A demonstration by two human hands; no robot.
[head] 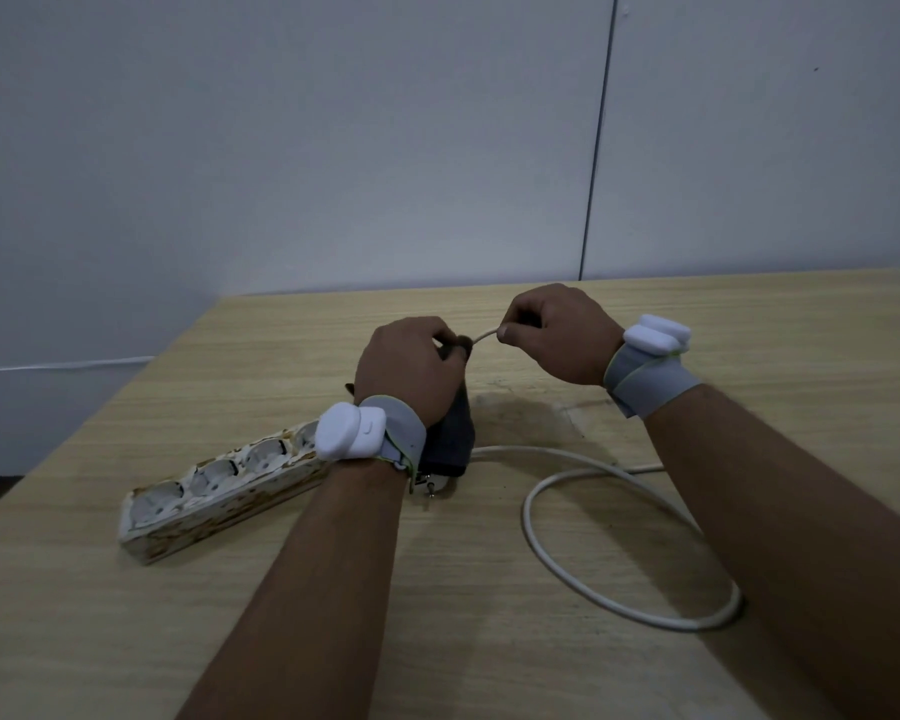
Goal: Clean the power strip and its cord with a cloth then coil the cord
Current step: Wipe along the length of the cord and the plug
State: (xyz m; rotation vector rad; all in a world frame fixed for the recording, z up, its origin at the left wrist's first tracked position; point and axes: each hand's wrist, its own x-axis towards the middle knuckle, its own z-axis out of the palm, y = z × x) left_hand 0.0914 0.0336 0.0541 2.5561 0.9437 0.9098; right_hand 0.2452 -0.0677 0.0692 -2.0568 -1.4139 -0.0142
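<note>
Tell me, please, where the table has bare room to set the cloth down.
Bare table lies beyond the right hand, and near the front edge between the forearms. It is crowded around the power strip, the cloth under the left hand, and the cord loop.

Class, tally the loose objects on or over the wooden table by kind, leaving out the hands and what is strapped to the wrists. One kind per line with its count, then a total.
Power strip, with its white cord counted as part of it: 1
Dark cloth, held by the left hand: 1
Total: 2
</note>
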